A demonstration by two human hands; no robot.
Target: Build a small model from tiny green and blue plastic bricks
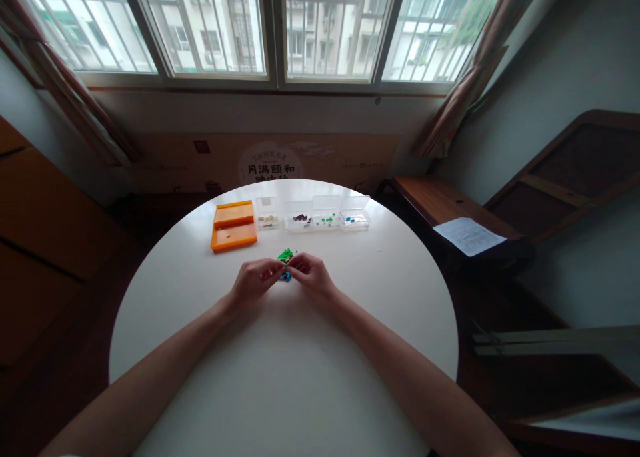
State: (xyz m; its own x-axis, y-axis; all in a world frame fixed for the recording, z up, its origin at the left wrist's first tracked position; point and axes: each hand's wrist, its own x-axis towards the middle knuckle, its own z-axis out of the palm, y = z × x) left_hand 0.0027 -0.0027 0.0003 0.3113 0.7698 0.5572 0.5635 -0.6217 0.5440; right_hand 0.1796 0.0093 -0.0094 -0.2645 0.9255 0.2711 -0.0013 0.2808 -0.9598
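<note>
My left hand [257, 274] and my right hand [310, 273] meet over the middle of the white table, fingertips pinched together. Between the fingertips is a small green piece, partly hidden; its exact shape is too small to tell. Just beyond them lies a little heap of bright green pieces [285, 254], with some dark ones mixed in. Blue pieces [285, 277] show below the fingertips, between the two hands. The fingers cover part of this heap.
An orange tray [234, 239] stands at the far left of the round white table [300, 350]. Beside it are clear plastic boxes holding cream pieces [268, 218], dark brown pieces [301, 218], green pieces [327, 221] and blue pieces [350, 221]. A paper sheet [469, 236] lies on a wooden bench [440, 200].
</note>
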